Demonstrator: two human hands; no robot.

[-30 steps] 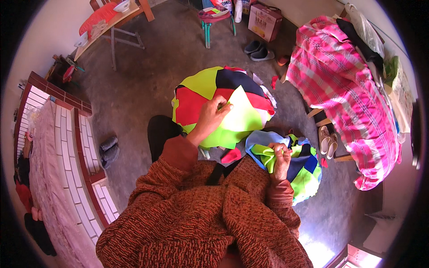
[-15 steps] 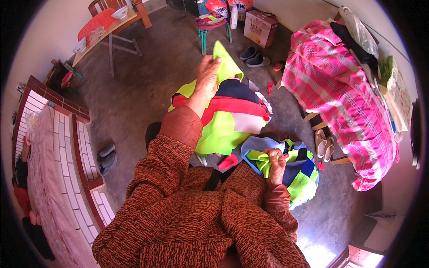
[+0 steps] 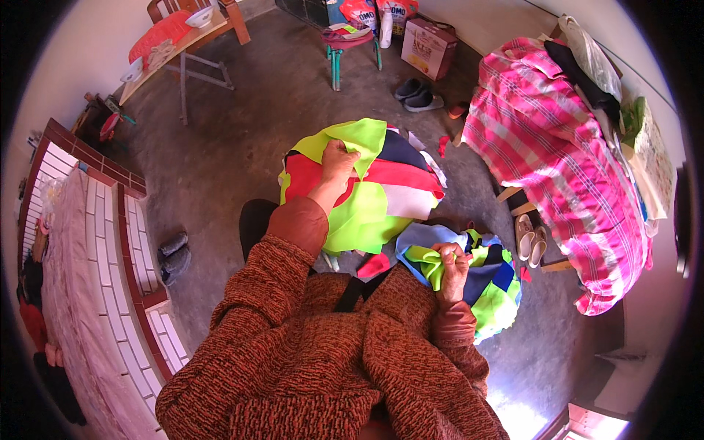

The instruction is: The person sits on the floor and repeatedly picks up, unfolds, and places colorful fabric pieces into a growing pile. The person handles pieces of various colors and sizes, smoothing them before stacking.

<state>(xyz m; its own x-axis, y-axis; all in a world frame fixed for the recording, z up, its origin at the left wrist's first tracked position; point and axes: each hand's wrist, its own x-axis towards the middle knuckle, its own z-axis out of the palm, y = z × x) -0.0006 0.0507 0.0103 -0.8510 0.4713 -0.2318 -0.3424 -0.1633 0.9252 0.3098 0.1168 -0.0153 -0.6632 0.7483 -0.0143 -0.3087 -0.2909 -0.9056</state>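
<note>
Our left hand [image 3: 339,160] grips a neon-yellow fabric piece [image 3: 350,139], fingers closed on it, over the far patchwork cloth pile [image 3: 400,180] on the floor, while our right hand [image 3: 452,265] pinches a bunched yellow-green strip [image 3: 424,260] atop the nearer blue-and-green bundle [image 3: 493,290], right of centre.

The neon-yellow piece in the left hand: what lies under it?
Under the neon-yellow piece, gripped by the left hand, lie red, white and dark panels of the fabric pile. The floor beneath the pile is covered.
</note>
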